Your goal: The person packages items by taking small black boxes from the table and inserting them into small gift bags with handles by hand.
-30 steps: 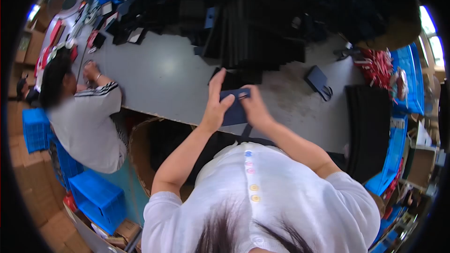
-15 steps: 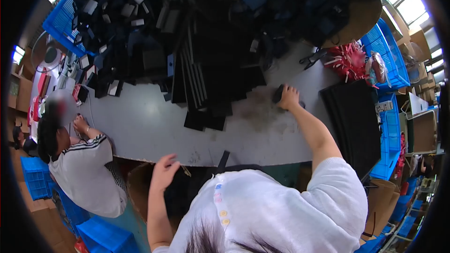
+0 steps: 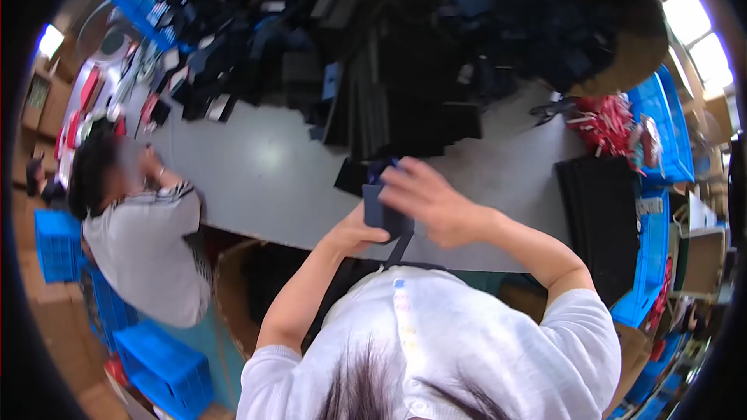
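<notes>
My left hand (image 3: 354,232) is closed around a dark blue rectangular piece (image 3: 375,208), its thumb along the near edge. The piece stands up above the table's near side, in front of my body. My right hand (image 3: 443,208) reaches across its right side and top with the fingers stretched; motion smears them, and their contact with the piece is unclear. Just beyond the fingertips shows a small purplish-blue part (image 3: 381,169). A dark strap (image 3: 400,249) hangs below, near my shirt. Behind the hands lies a stack of black flat panels (image 3: 412,120).
A large heap of dark pieces with pale labels (image 3: 226,39) covers the table's far left. At right are a black padded stack (image 3: 599,218), a red-and-white bundle (image 3: 603,124) and blue crates (image 3: 661,120). A co-worker (image 3: 148,241) sits at left.
My right hand has come from the table's right side to the middle, and the dark object there is gone. My left hand has risen from the near edge and now grips the dark blue piece.
</notes>
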{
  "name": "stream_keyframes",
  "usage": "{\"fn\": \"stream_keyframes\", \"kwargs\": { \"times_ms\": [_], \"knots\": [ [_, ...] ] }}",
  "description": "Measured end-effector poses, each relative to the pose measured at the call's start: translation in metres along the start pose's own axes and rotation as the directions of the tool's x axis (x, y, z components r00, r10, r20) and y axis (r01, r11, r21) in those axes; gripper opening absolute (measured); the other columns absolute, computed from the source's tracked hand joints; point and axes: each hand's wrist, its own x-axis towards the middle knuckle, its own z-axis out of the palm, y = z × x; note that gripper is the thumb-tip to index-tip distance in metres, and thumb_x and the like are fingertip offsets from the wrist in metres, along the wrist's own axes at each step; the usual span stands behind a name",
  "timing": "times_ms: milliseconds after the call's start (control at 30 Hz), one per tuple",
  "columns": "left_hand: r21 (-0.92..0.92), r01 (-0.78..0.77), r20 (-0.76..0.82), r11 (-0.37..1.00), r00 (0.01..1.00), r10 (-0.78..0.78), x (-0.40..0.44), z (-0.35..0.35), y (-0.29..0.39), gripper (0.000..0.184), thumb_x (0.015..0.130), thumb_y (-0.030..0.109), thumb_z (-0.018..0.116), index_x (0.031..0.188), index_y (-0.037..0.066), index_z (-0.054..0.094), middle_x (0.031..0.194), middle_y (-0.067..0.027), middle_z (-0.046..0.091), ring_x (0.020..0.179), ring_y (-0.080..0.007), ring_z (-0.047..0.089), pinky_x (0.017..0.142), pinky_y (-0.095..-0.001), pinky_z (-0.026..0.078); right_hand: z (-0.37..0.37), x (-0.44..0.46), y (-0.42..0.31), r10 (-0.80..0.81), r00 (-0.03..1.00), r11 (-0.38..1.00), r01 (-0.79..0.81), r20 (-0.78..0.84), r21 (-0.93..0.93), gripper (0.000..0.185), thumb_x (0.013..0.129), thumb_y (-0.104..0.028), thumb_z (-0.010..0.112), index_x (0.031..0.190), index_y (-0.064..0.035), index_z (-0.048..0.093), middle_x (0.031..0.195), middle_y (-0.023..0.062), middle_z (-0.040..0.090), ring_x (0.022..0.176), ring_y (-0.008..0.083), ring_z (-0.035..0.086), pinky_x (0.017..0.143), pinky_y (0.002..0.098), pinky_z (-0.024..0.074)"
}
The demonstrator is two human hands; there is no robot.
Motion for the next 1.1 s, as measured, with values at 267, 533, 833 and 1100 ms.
{"fn": "stream_keyframes", "kwargs": {
  "times_ms": [267, 533, 833, 1100],
  "knots": [
    [0.884, -0.142, -0.158, 0.446, 0.807, 0.57, -0.007, 0.002, -0.001, 0.129, 0.054, 0.018, 0.088, 0.149, 0.006, 0.001, 0.148, -0.0169, 0.016, 0.138, -0.0341, 0.02, 0.112, -0.0403, 0.026, 0.033, 0.065, 0.011, 0.632, 0.772, 0.623, -0.454, -0.068, 0.637, 0.036, 0.082, -0.001, 0.059, 0.118, 0.0013, 0.058, 0.105, 0.0135, 0.065, 0.097, 0.0199, 0.063, 0.081, 0.0333, 0.0517],
    [0.834, -0.248, -0.239, 0.493, 0.643, 0.728, -0.009, -0.026, -0.016, 0.132, 0.055, 0.027, 0.09, 0.148, 0.0, -0.001, 0.146, -0.0218, 0.02, 0.134, -0.0382, 0.025, 0.11, -0.0432, 0.024, 0.059, 0.112, 0.011, 0.501, 0.472, 0.844, -0.082, -0.725, 0.53, 0.012, 0.092, -0.011, 0.054, 0.094, -0.0019, 0.062, 0.081, 0.0054, 0.062, 0.074, 0.0142, 0.059, 0.072, 0.0268, 0.0475],
    [0.917, -0.393, 0.243, 0.072, 0.69, 0.682, -0.041, -0.095, 0.092, 0.072, 0.06, 0.014, 0.075, 0.127, 0.006, 0.05, 0.132, -0.0143, 0.05, 0.128, -0.037, 0.041, 0.106, -0.045, 0.033, 0.096, 0.077, 0.047, 0.549, 0.707, -0.519, -0.13, 0.446, 0.845, 0.046, 0.091, -0.048, 0.054, 0.117, -0.0103, 0.057, 0.097, 0.0061, 0.065, 0.084, 0.0212, 0.062, 0.072, 0.0348, 0.0522],
    [0.82, 0.569, -0.345, 0.066, 0.398, 0.85, 0.062, -0.318, 0.273, 0.121, 0.054, 0.038, 0.084, 0.149, 0.015, 0.014, 0.152, -0.0207, 0.014, 0.137, -0.0437, 0.019, 0.108, -0.0589, 0.022, 0.111, 0.041, 0.031, 0.948, 0.103, -0.293, -0.079, 0.3, 0.953, 0.052, 0.086, -0.064, 0.049, 0.095, -0.0139, 0.06, 0.078, 0.0059, 0.062, 0.065, 0.0208, 0.061, 0.053, 0.0356, 0.05]
  ]
}}
